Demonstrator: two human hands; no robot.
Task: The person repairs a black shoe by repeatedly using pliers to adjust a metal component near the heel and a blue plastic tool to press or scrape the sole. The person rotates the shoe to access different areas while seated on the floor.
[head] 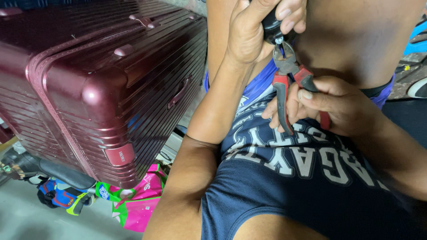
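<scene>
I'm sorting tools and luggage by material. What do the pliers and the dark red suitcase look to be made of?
Pliers: the jaws look like dull grey metal, probably steel; the handles carry red and black grips, likely rubber or plastic by their matte look.
Suitcase: a ribbed, glossy maroon hard shell with sharp highlights, probably plastic, possibly painted metal.
</scene>
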